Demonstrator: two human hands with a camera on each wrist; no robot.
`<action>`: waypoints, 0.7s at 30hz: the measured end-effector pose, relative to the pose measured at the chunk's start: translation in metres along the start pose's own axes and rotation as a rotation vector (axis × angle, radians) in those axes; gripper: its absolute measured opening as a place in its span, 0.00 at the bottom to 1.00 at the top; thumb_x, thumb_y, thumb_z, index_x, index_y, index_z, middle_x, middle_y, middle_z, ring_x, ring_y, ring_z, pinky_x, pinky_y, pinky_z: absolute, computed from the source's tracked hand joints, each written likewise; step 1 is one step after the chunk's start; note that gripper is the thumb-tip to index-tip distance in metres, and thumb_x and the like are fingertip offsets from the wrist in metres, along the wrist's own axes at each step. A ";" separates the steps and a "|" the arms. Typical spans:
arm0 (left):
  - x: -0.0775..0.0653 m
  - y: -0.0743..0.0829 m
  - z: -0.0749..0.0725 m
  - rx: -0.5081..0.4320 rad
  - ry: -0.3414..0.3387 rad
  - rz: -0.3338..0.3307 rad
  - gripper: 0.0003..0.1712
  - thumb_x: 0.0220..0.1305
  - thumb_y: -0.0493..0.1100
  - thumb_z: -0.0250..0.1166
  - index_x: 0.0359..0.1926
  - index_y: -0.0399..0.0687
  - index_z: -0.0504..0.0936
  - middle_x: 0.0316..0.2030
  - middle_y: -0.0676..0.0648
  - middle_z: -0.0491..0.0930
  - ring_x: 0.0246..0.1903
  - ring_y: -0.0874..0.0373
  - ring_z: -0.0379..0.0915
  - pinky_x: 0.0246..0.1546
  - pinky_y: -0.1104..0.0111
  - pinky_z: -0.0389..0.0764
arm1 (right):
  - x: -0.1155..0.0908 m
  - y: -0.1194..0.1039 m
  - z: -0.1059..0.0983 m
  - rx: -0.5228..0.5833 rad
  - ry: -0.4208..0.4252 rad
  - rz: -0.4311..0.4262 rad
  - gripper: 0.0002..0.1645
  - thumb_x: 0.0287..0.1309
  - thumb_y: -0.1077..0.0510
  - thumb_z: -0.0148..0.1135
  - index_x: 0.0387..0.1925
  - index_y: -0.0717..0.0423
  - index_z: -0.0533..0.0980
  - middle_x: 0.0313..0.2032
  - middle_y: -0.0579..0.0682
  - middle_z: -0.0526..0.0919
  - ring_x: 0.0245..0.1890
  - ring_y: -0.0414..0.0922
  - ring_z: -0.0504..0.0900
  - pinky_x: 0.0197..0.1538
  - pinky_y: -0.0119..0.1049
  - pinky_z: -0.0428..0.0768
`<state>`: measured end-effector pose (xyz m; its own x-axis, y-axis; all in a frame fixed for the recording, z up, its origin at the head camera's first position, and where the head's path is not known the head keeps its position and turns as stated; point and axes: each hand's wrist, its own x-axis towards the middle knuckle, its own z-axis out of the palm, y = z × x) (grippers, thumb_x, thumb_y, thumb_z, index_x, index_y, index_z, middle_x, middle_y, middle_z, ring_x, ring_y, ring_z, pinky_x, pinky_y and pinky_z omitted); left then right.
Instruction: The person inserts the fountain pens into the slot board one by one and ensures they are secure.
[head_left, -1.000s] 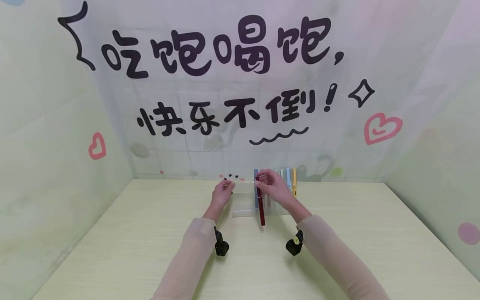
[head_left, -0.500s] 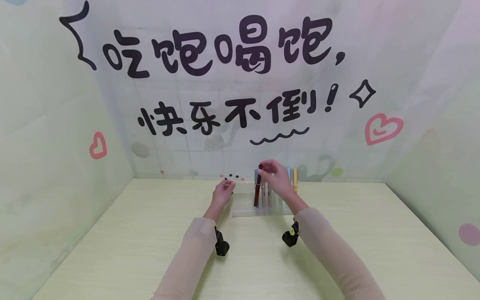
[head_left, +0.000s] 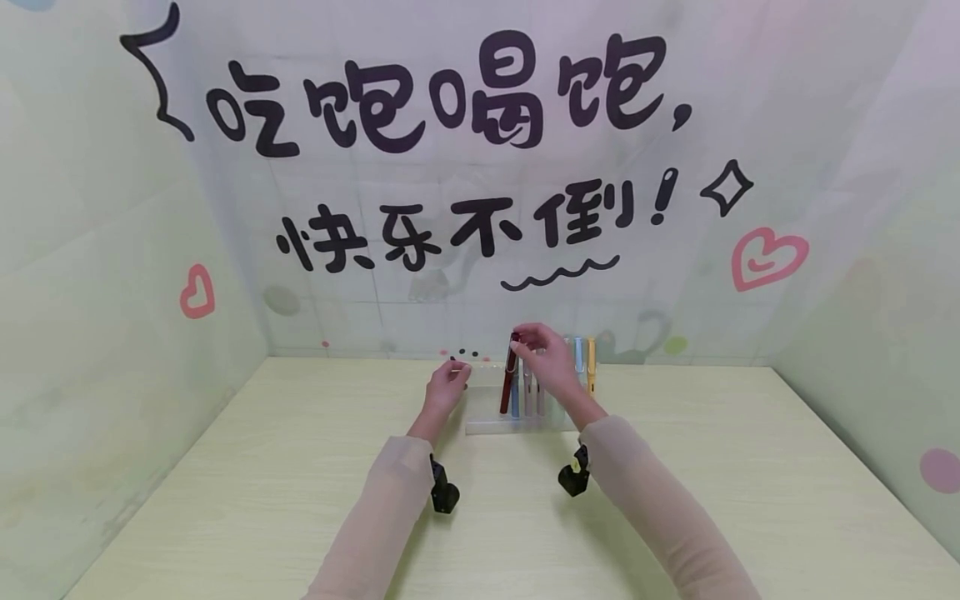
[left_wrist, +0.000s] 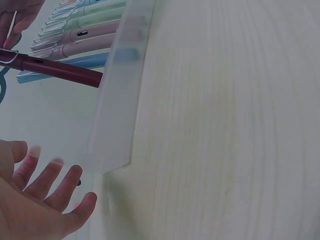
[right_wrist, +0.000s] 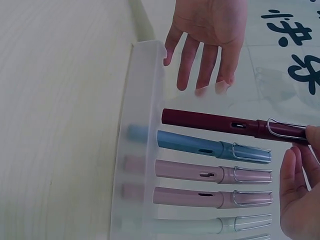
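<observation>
A dark red pen (right_wrist: 215, 124) is pinched near its capped end by my right hand (head_left: 551, 360). The pen slants, its lower end right at the ledge of a clear pen rack (right_wrist: 142, 75), beside a blue pen (right_wrist: 192, 145). At the rack's left end is my left hand (head_left: 447, 383), its fingertips at the clear panel's edge. In the left wrist view the left hand's fingers (left_wrist: 65, 192) look spread and fairly straight. Two pinkish pens (right_wrist: 190, 171) and a pale green pen (right_wrist: 190, 226) stand beyond the blue one.
Farther right in the rack are a light blue pen (head_left: 578, 354) and a yellow pen (head_left: 592, 362). The rack stands on a pale wood-grain table (head_left: 300, 467), near a printed back wall (head_left: 337, 317). Side walls (head_left: 885, 350) enclose the table.
My right hand has raised the dark red pen, then shifted it left past the blue pen, its lower end now at the ledge. My left hand has stayed at the rack's left end.
</observation>
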<state>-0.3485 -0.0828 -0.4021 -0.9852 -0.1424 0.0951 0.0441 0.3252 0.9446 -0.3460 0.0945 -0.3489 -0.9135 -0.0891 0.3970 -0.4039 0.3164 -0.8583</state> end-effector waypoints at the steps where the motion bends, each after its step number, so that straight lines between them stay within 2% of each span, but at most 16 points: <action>1: 0.000 0.000 0.000 0.002 0.001 0.000 0.16 0.64 0.45 0.52 0.45 0.37 0.73 0.45 0.37 0.75 0.40 0.47 0.74 0.41 0.60 0.72 | 0.000 0.001 0.001 -0.005 0.002 -0.001 0.16 0.53 0.57 0.59 0.45 0.57 0.73 0.36 0.48 0.77 0.36 0.44 0.73 0.37 0.36 0.74; 21: 0.000 0.000 0.000 0.005 0.008 -0.005 0.17 0.63 0.46 0.52 0.45 0.37 0.73 0.45 0.37 0.75 0.40 0.47 0.74 0.42 0.60 0.72 | -0.003 0.005 0.010 -0.058 -0.039 0.004 0.12 0.53 0.58 0.59 0.41 0.55 0.74 0.34 0.48 0.79 0.34 0.44 0.75 0.35 0.37 0.75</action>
<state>-0.3485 -0.0823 -0.4022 -0.9842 -0.1511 0.0927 0.0382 0.3296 0.9434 -0.3452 0.0866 -0.3577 -0.9167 -0.1240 0.3797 -0.3978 0.3713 -0.8390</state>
